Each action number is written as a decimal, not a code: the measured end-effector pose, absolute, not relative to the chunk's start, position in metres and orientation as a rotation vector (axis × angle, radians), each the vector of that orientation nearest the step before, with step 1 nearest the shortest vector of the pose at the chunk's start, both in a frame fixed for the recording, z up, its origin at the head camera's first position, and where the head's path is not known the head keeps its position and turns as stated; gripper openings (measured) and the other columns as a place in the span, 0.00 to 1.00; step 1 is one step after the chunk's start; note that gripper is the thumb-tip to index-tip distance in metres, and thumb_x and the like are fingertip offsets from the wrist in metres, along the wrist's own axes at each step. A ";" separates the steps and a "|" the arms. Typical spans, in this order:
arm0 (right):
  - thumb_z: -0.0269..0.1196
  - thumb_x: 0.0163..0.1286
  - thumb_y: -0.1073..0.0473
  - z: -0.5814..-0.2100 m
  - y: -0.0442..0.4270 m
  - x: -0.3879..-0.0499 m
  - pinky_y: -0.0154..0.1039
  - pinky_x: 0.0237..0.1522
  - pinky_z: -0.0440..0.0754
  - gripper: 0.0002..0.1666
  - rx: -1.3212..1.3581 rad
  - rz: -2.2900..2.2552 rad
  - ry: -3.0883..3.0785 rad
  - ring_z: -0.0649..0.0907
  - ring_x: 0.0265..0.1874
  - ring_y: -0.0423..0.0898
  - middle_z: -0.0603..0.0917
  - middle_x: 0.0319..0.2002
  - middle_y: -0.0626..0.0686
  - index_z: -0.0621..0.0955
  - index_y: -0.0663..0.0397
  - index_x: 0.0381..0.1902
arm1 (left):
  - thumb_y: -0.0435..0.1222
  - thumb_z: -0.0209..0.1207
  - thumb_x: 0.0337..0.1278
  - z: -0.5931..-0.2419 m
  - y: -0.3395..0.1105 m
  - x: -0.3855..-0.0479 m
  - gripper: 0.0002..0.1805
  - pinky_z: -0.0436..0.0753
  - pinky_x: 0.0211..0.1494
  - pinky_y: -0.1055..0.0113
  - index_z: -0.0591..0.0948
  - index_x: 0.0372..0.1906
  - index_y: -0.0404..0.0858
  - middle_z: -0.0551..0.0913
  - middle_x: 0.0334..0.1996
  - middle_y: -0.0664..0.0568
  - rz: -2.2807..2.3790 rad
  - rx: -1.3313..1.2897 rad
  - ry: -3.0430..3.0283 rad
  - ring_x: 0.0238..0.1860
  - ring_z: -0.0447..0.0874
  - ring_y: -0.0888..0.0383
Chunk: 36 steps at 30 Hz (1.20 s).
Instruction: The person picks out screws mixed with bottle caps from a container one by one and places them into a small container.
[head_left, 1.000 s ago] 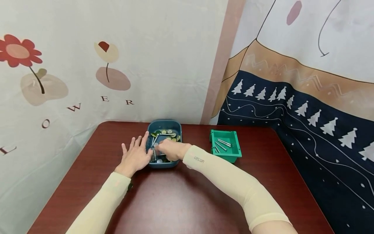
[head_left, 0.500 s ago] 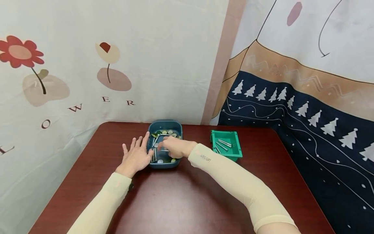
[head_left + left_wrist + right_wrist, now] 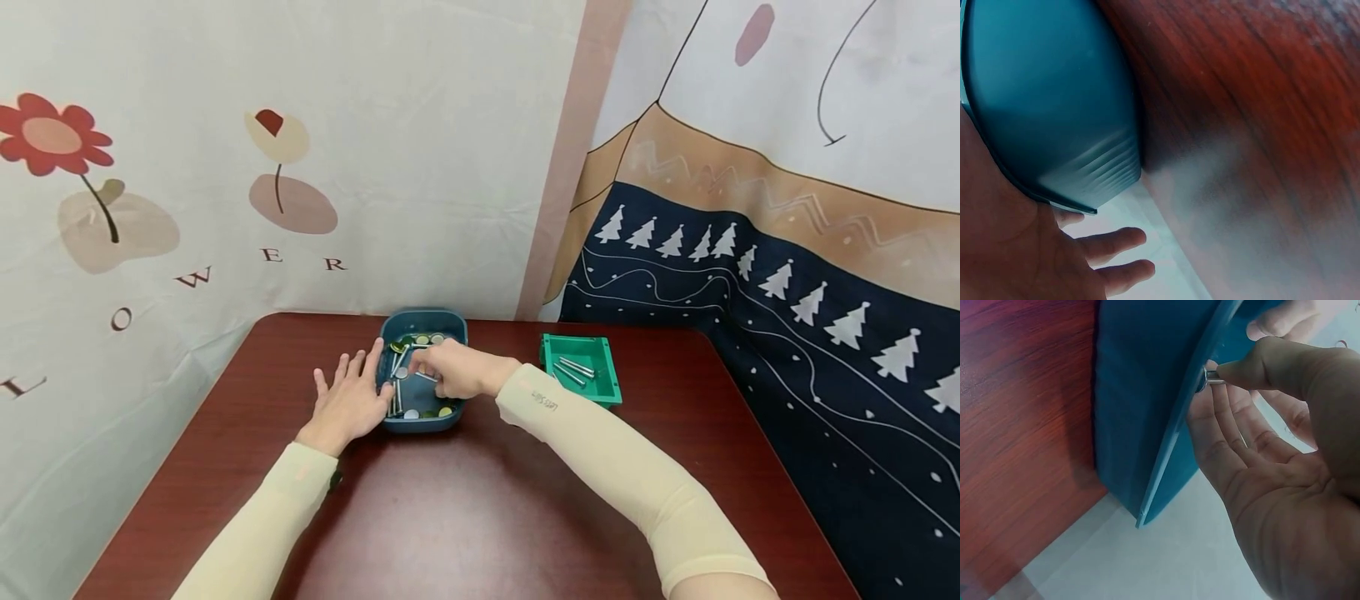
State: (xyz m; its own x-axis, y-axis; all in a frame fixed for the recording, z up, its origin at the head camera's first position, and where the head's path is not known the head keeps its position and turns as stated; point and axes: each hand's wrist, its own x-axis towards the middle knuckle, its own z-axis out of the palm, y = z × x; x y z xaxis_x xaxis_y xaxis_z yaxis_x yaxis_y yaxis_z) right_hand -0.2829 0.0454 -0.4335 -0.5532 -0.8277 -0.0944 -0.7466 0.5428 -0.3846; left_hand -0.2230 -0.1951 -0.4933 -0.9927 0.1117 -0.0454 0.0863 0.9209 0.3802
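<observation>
My left hand (image 3: 347,408) lies with spread, straight fingers against the left rim of the blue bin (image 3: 425,426); the left wrist view has the bin's wall (image 3: 1054,81) beside the hand (image 3: 1029,250). Inside the bin are metal bolts (image 3: 397,396) and several round pieces (image 3: 446,412), partly covered by my right hand (image 3: 463,371). In the right wrist view, thumb and fingers of this hand (image 3: 1285,487) pinch a small metal bolt (image 3: 1214,377) at the bin's rim (image 3: 1166,450); most of its length is hidden there.
A green box (image 3: 604,398) holding several metal bolts (image 3: 576,367) stands to the right on the dark red table (image 3: 450,517). Behind the table's back edge hangs a printed cloth (image 3: 450,167).
My right hand has shifted a little right and up over the blue bin, and a bolt now shows beneath its fingers. The left hand stays at the rim.
</observation>
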 end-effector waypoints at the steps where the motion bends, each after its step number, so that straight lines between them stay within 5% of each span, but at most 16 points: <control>1: 0.72 0.78 0.73 -0.433 0.046 -0.283 0.37 0.57 0.93 0.30 -1.305 -0.458 2.514 0.91 0.48 0.46 0.92 0.60 0.61 0.86 0.56 0.74 | 0.51 0.48 0.91 -0.493 -0.195 -0.223 0.46 0.36 0.90 0.11 0.43 1.00 0.49 0.54 0.94 0.26 0.593 0.156 3.014 0.96 0.44 0.21; 20: 0.73 0.80 0.70 -0.424 0.076 -0.283 0.40 0.57 0.96 0.28 -1.185 -0.678 2.453 0.94 0.53 0.51 0.91 0.70 0.59 0.90 0.49 0.74 | 0.51 0.48 0.91 -0.494 -0.195 -0.223 0.47 0.37 0.90 0.12 0.43 1.00 0.48 0.55 0.94 0.26 0.582 0.163 3.011 0.95 0.45 0.21; 26: 0.74 0.80 0.69 -0.417 0.083 -0.279 0.37 0.52 0.95 0.29 -1.185 -0.731 2.457 0.95 0.50 0.49 0.92 0.67 0.55 0.90 0.42 0.73 | 0.51 0.48 0.91 -0.494 -0.196 -0.223 0.47 0.35 0.90 0.12 0.43 1.00 0.48 0.55 0.94 0.26 0.589 0.159 3.011 0.95 0.45 0.20; 36: 0.74 0.79 0.69 -0.414 0.100 -0.278 0.40 0.52 0.96 0.31 -1.114 -0.755 2.469 0.97 0.49 0.49 0.91 0.61 0.60 0.88 0.46 0.76 | 0.50 0.48 0.91 -0.496 -0.194 -0.221 0.47 0.36 0.90 0.11 0.42 1.00 0.50 0.55 0.94 0.27 0.605 0.151 3.019 0.96 0.45 0.21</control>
State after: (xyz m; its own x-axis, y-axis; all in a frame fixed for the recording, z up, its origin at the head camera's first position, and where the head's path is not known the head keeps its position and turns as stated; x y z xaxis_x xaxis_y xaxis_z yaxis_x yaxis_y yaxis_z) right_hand -0.2779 0.1001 -0.4137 -0.6408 -0.7638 -0.0771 -0.5902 0.5543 -0.5868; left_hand -0.2209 -0.1936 -0.4959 -0.9935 0.1072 -0.0390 0.0839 0.9183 0.3868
